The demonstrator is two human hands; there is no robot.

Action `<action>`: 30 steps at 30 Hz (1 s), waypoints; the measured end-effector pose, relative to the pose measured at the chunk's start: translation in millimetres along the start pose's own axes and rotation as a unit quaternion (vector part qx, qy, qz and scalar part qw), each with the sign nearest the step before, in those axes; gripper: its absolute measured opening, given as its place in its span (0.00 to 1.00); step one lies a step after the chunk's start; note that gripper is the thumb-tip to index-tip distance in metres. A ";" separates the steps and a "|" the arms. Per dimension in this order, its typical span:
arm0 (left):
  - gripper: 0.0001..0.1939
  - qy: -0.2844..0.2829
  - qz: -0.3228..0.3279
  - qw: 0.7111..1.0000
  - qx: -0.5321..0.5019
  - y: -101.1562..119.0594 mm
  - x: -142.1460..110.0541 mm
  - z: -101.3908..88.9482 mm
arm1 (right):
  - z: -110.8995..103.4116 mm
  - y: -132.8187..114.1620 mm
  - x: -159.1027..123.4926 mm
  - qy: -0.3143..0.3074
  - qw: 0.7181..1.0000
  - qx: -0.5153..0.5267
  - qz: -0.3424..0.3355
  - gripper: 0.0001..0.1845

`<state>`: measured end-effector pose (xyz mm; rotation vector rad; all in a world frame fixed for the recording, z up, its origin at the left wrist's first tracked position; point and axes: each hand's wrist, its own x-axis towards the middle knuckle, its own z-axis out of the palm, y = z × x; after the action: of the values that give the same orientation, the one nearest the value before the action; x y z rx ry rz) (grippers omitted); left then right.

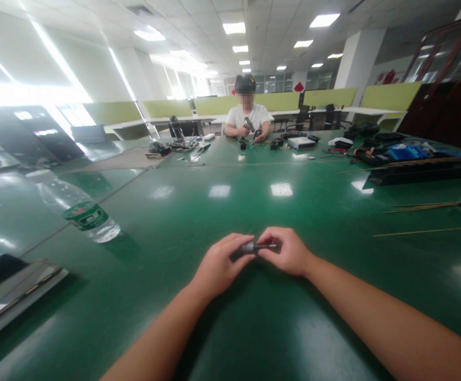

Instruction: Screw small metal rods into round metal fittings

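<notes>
Low over the green table (230,206), my left hand (218,264) is closed around a short dark grey cylinder (248,247) that looks like a drill chuck. Its far left end is hidden in the palm. From the right end a thin dark rod (269,245), drill-bit-like with a spiral look, points to the right. My right hand (292,251) pinches this rod close to the cylinder with thumb and fingers. Both hands nearly touch each other. Blur leaves the finer details of the two pieces unclear.
A water bottle (90,217) with a green label is at the left. A grey tray-like object (24,296) lies nearer on that side. Thin sticks (424,208) and dark gear (424,174) lie at the right. Across the table sits a person (247,115) handling a tool.
</notes>
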<state>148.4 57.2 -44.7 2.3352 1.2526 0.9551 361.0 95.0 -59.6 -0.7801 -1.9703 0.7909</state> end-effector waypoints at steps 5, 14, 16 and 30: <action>0.15 0.006 0.005 1.000 -0.008 0.4 1.0 -0.1 | 0.7 0.2 -0.2 0.000 1.000 0.006 0.008 0.03; 0.15 0.023 0.019 1.000 0.002 0.9 1.3 -0.1 | 1.6 1.1 -1.0 0.002 1.000 -0.003 0.030 0.04; 0.15 0.023 0.019 1.000 0.004 0.8 1.1 -0.3 | 1.1 1.2 -0.7 0.001 1.000 -0.008 0.029 0.04; 0.15 0.030 0.021 0.999 0.013 -1.5 1.4 0.0 | 3.7 4.5 -2.1 0.007 0.999 -0.016 0.037 0.06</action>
<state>148.1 59.3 -45.0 2.3781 1.2516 1.0348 359.7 95.3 -65.7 -0.8806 -1.9560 0.7973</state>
